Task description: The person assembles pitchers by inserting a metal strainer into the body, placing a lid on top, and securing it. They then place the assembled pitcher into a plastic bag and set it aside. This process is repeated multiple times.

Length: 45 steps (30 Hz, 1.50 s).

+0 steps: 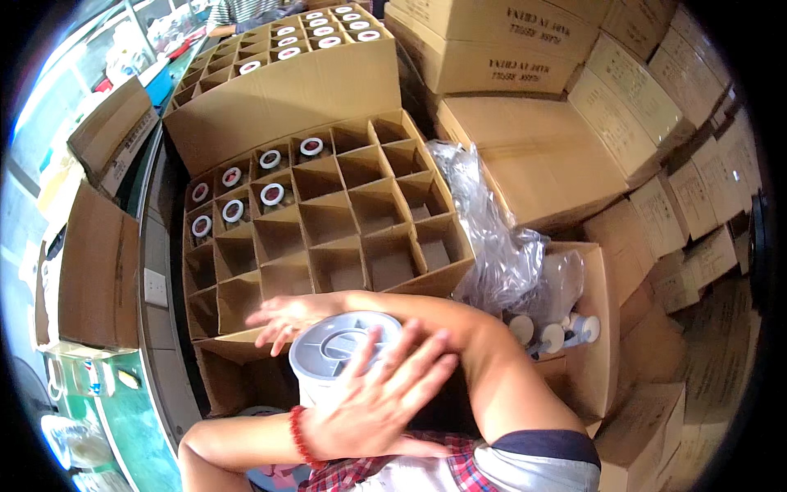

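A white round container with a pale grey ribbed lid (328, 338) stands upright in front of my chest; its lower part is mostly hidden. My left hand (373, 402), a red beaded bracelet at the wrist, is palm down with fingers spread, overlapping the lid's near right edge. Whether it touches the lid I cannot tell. Crossing over to the left, my right hand (288, 318) has its fingers stretched out beyond the container, by the near edge of a divided carton (270, 283). Several jars with white-rimmed lids (272, 194) sit in that carton's far left cells.
Behind stands another divided carton (287, 98) with several jars. Right of the near carton, clear plastic bags (492, 221) hang over an open box (605, 328) holding white-capped containers (551, 338). Stacked cartons (508, 49) line the right. A person (238, 12) is at the far end.
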{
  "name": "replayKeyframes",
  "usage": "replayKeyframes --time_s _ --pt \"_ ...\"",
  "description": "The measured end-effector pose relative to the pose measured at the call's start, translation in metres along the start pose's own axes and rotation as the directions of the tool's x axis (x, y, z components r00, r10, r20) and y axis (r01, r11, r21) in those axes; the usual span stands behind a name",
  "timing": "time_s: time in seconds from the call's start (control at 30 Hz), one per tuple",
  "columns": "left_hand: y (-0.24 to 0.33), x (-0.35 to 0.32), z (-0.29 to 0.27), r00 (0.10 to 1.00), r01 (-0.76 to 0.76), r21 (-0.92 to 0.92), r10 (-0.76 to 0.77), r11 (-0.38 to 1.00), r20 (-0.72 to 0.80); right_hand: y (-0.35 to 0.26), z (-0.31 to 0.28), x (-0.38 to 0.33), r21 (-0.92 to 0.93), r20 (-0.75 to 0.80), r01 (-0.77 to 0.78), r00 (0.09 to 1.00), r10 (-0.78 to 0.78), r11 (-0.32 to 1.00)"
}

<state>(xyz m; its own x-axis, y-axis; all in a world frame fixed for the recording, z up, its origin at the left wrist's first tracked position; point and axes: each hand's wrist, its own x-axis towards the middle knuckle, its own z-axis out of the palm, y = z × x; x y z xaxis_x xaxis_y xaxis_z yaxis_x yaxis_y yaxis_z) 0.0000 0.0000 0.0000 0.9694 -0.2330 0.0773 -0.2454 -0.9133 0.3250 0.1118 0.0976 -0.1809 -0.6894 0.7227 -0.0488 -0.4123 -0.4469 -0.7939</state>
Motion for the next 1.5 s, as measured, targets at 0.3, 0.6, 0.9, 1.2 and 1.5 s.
replayKeyframes --time_s 0.3,0.6,0.9,1.2,1.5 --pt "-0.105 -0.063 0.041 0.664 -0.102 -0.8 -0.559 0.591 -0.498 -0.031 0.071 -0.164 -0.277 -0.801 0.075 0.533 -0.273 0.958" --pt "-0.103 -0.071 0.096 0.788 -0.117 -0.787 -0.426 0.606 -0.445 -0.007 0.104 -0.144 -0.268 -0.746 0.158 0.591 -0.308 0.95" --pt "-0.117 -0.047 -0.026 0.807 0.497 -0.252 -0.55 0.83 -0.218 -0.018 0.042 -0.078 -0.097 -0.563 0.294 0.772 -0.295 0.951" --pt "-0.148 -0.052 0.029 0.41 0.083 -0.775 -0.73 0.626 -0.546 -0.087 0.105 -0.109 -0.749 0.136 -0.28 0.822 -0.552 -0.601" --pt "-0.155 -0.06 0.029 0.199 0.245 -0.744 -0.784 0.621 -0.588 -0.108 0.105 -0.083 -0.658 0.064 -0.412 0.804 -0.592 -0.63"
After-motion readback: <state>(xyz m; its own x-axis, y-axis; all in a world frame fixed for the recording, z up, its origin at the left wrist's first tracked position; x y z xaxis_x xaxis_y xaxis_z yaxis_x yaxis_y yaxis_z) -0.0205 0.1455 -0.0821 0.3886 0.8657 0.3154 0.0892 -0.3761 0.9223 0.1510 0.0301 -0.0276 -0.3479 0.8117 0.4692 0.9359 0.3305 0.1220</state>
